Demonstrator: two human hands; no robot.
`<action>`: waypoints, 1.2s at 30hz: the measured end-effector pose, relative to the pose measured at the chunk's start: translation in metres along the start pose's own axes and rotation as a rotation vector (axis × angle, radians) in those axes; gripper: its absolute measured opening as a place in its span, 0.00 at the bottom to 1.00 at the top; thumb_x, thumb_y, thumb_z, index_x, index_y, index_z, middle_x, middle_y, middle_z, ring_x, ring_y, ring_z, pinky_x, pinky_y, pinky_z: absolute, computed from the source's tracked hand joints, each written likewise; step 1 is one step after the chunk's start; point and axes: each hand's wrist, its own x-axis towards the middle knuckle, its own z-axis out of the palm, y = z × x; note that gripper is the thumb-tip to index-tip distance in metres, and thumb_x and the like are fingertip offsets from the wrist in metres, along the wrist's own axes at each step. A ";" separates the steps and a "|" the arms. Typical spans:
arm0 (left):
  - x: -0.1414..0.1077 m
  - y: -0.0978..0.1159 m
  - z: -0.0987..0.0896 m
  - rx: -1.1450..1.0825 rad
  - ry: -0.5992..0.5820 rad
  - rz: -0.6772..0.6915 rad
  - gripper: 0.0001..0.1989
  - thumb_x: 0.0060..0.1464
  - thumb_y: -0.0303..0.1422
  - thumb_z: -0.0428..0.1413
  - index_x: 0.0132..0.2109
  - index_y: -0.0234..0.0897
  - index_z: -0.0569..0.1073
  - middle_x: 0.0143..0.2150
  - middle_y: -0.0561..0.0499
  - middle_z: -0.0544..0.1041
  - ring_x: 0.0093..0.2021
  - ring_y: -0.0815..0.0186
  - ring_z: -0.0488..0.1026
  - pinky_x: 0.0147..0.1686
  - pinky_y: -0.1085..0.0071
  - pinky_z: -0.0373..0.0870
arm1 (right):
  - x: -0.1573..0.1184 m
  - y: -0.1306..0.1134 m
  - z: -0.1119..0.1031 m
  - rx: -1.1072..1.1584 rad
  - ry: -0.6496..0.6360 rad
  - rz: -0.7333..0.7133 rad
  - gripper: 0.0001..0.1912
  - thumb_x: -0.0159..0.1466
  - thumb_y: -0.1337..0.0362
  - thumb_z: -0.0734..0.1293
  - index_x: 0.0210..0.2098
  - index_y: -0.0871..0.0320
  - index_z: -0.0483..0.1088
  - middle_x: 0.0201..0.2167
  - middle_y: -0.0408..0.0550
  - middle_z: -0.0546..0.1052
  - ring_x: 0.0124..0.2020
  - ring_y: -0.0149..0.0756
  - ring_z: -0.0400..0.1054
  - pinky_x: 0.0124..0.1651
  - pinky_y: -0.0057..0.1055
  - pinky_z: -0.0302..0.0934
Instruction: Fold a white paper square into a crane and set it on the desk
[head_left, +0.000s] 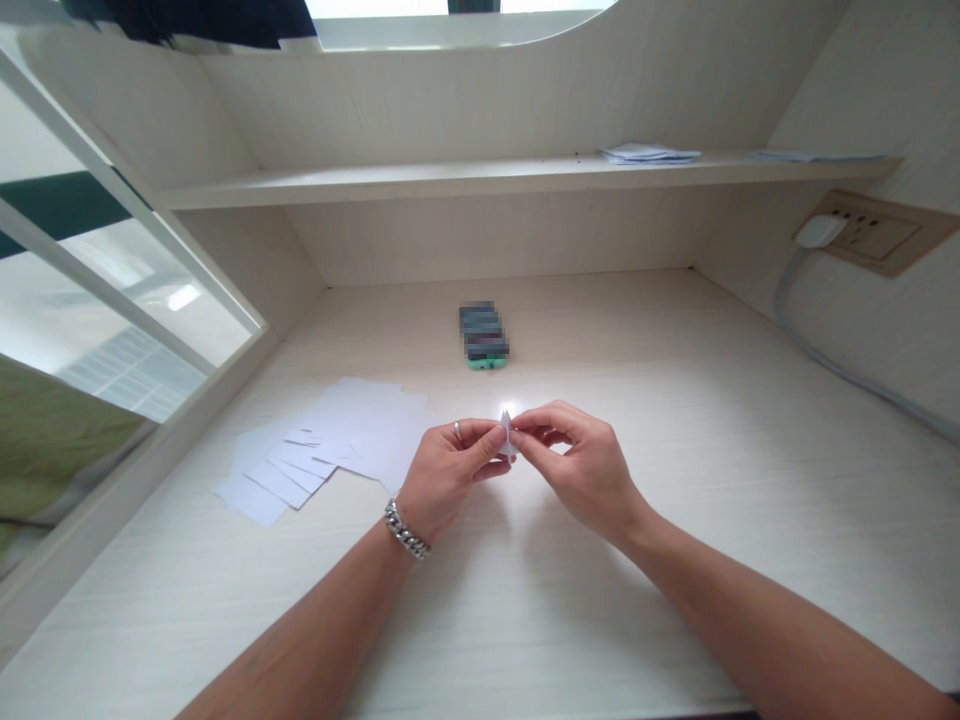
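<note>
Between my two hands, above the middle of the desk, is a small folded piece of white paper (506, 432) with pointed tips at its top. My left hand (456, 455) pinches it from the left, thumb in front. From the right, my right hand (574, 455) grips the paper's edge between thumb and fingertips. The lower part of the paper is partly hidden by my fingers. To the left of my left hand lie several loose white paper sheets (375, 420), spread out and overlapping.
A phone (486, 335), its screen blurred, lies on the desk (637, 640) beyond my hands. Folded papers (649, 154) sit on the shelf (420, 182). On the right, a white plug (820, 231) with a grey cable (855, 372) is in the wall socket (885, 235). A railing borders the left.
</note>
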 end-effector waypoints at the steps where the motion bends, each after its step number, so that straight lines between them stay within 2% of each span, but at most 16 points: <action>1: 0.000 0.000 0.000 0.007 -0.002 -0.002 0.11 0.48 0.37 0.66 0.34 0.33 0.81 0.31 0.49 0.79 0.32 0.71 0.74 0.36 0.74 0.73 | 0.000 0.000 0.000 0.002 -0.003 0.008 0.03 0.60 0.65 0.70 0.34 0.56 0.77 0.32 0.46 0.77 0.32 0.36 0.73 0.35 0.33 0.67; 8: 0.001 0.000 -0.003 0.145 0.021 0.017 0.12 0.47 0.39 0.66 0.34 0.32 0.81 0.28 0.49 0.78 0.29 0.71 0.72 0.33 0.74 0.72 | 0.002 0.003 0.000 0.024 -0.027 0.034 0.04 0.58 0.68 0.69 0.35 0.57 0.76 0.33 0.46 0.78 0.32 0.35 0.73 0.36 0.32 0.68; 15: -0.001 0.005 0.000 0.377 0.097 0.173 0.11 0.48 0.37 0.65 0.33 0.32 0.81 0.27 0.48 0.79 0.28 0.69 0.73 0.31 0.74 0.72 | 0.003 0.004 -0.001 0.079 -0.020 0.099 0.03 0.57 0.69 0.70 0.32 0.58 0.74 0.30 0.45 0.78 0.31 0.35 0.74 0.37 0.33 0.69; 20: -0.001 0.004 0.000 0.370 0.105 0.182 0.11 0.48 0.37 0.65 0.33 0.33 0.81 0.27 0.49 0.80 0.28 0.69 0.73 0.31 0.74 0.72 | 0.003 0.005 -0.001 0.067 -0.001 0.091 0.02 0.57 0.67 0.70 0.32 0.58 0.75 0.30 0.45 0.78 0.31 0.35 0.74 0.37 0.34 0.69; 28: 0.000 0.003 -0.002 0.358 0.089 0.131 0.12 0.48 0.38 0.65 0.34 0.32 0.81 0.27 0.49 0.80 0.28 0.69 0.73 0.31 0.73 0.73 | 0.003 0.008 0.000 0.112 -0.038 0.133 0.05 0.57 0.67 0.70 0.34 0.58 0.76 0.32 0.47 0.80 0.33 0.37 0.75 0.40 0.36 0.70; 32: 0.001 0.003 -0.002 0.381 0.078 0.128 0.12 0.49 0.39 0.64 0.33 0.32 0.81 0.27 0.49 0.79 0.28 0.70 0.73 0.31 0.74 0.72 | 0.004 0.009 0.000 0.107 -0.028 0.120 0.03 0.57 0.68 0.70 0.33 0.58 0.74 0.31 0.47 0.79 0.33 0.36 0.74 0.39 0.35 0.69; 36: 0.001 0.003 -0.001 0.331 0.043 0.093 0.13 0.48 0.39 0.64 0.32 0.32 0.79 0.27 0.50 0.78 0.27 0.71 0.72 0.31 0.74 0.72 | 0.004 0.008 0.000 0.197 -0.036 0.155 0.05 0.56 0.67 0.71 0.31 0.58 0.70 0.30 0.45 0.77 0.31 0.35 0.73 0.36 0.33 0.68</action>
